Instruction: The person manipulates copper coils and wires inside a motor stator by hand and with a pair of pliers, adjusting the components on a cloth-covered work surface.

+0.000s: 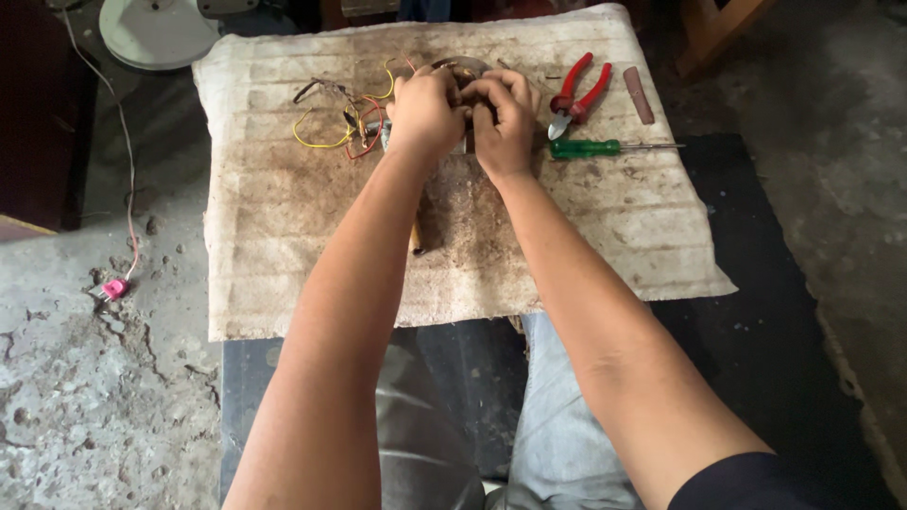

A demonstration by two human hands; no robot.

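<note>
Both hands — left (425, 111), right (504, 118) — clamp together on a small metal part (463, 68) over a stained board (283, 217) on concrete floor (76, 378).

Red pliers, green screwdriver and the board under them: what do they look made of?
Red pliers: glossy red handles, probably plastic or rubber sleeves, over dull grey metal at the tip. Green screwdriver: shiny, slightly see-through green handle, likely hard plastic, with a thin metal shaft. Board: pale, ribbed and matte, stained brown; it could be corrugated sheet or foam, and the look leaves that open.
</note>
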